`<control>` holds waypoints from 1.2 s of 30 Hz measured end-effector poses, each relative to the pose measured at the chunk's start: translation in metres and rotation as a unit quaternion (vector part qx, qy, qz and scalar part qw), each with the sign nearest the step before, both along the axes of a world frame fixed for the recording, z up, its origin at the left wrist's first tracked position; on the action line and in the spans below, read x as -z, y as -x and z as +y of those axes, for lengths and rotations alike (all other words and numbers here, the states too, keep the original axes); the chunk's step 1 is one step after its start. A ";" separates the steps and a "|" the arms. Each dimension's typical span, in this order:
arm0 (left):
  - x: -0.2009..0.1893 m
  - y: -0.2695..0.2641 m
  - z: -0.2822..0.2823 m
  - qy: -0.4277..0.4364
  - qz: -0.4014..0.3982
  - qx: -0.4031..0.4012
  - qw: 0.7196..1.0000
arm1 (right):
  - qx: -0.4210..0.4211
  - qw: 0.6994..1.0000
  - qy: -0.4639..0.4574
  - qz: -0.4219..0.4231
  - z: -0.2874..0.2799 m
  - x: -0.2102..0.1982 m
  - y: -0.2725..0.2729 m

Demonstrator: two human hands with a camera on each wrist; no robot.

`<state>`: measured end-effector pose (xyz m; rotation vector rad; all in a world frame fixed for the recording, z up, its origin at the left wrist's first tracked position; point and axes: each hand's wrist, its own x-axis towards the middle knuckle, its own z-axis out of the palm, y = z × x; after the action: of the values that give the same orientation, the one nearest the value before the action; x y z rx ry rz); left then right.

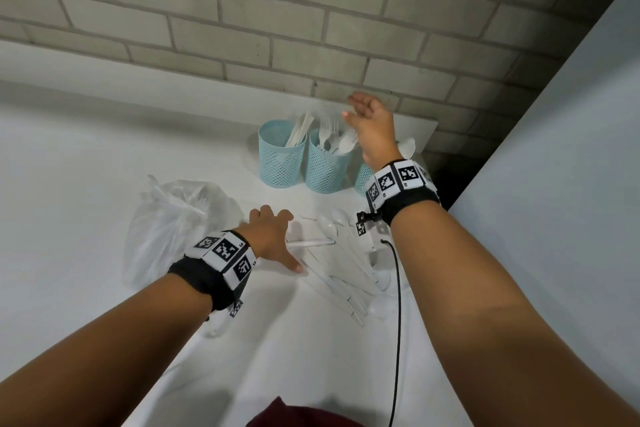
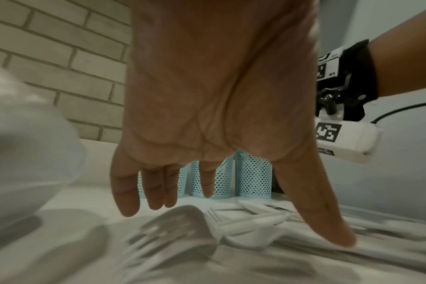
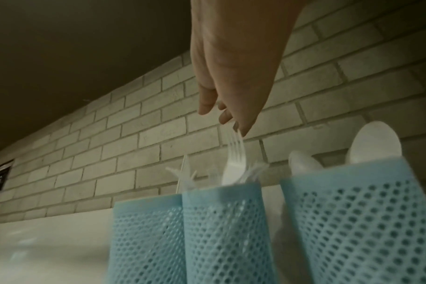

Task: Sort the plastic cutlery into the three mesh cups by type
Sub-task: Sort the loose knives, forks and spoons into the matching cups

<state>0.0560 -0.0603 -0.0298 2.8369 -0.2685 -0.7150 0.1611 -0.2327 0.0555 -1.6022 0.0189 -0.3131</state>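
head view, right hand [image 1: 369,121] above forks [image 1: 334,139], left hand [image 1: 273,236] beside cutlery pile [image 1: 343,263]

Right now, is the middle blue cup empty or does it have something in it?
Not empty. The middle cup holds several white forks standing upright, prongs poking above its rim.

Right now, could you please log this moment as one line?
right hand: open over fork cup | left hand: open, on loose cutlery | sorting unfinished
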 end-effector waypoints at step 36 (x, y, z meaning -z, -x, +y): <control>0.005 0.017 -0.001 0.053 -0.044 -0.044 0.997 | 0.020 0.844 0.415 0.339 -0.059 0.069 0.100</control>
<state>0.0387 -0.0608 -0.0349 2.7635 -0.1886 -0.5428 0.0609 -0.2913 -0.0134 -2.5117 0.5258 0.2864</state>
